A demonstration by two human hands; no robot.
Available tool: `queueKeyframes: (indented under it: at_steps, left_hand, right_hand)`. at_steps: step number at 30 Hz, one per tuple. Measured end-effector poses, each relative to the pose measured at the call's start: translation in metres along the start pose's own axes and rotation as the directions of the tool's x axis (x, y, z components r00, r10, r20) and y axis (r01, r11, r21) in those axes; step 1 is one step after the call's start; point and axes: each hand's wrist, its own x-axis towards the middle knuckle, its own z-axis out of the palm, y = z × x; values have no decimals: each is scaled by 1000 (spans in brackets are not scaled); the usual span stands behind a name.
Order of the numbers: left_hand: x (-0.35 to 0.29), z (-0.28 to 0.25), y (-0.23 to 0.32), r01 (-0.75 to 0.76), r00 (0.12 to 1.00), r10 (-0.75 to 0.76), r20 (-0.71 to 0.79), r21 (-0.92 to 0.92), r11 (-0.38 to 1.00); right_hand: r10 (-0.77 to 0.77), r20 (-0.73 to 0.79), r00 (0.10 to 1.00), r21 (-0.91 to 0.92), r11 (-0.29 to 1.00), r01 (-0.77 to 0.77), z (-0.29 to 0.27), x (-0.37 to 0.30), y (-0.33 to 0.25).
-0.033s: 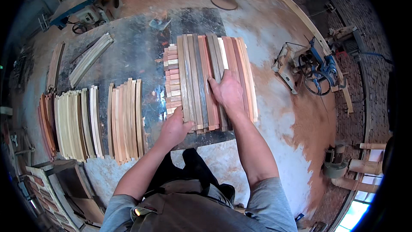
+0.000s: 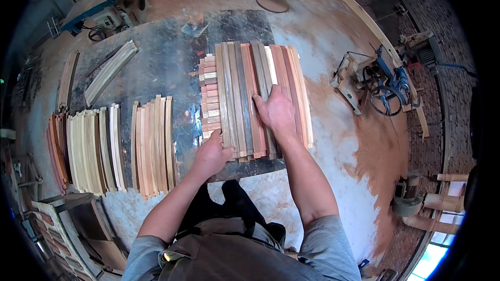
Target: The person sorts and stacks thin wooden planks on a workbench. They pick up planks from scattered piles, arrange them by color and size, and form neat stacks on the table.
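Note:
A stack of long wooden strips in browns, reds and cream lies on the dark tabletop in front of me. Under its left side, a crosswise layer of strips shows its pale and reddish ends. My right hand is closed over a dark brown strip in the top layer, thumb on its left side, the other fingers curled and partly hidden. At the near left corner, my left hand is closed around the outer strips, with its thumb at their near ends; its other fingers are mostly hidden.
Light strips and a bundle of cream, white and orange ones lie to the left. Loose strips rest farther back. A blue-topped machine stands far left, a round stand base beyond the table, and a machine with a handwheel at right.

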Motion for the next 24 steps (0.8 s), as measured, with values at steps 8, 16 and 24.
queueKeyframes:
  at_steps: [8, 16, 24]
  left_hand:
    - [-3, 1, -1, 32, 996, -24, -86, 93, 995]
    - [-11, 1, 8, -179, 972, 211, -102, 253, 951]
    - [-7, -20, -19, 268, 961, -180, 209, -558, 785]
  right_hand:
    - [-18, -39, 999, 21, 1000, 18, 1, -2, 0]
    - [-15, 16, 1000, 26, 1000, 14, -5, -4, -2]
    - [-27, -1, 1000, 16, 1000, 27, -1, 0, 1]
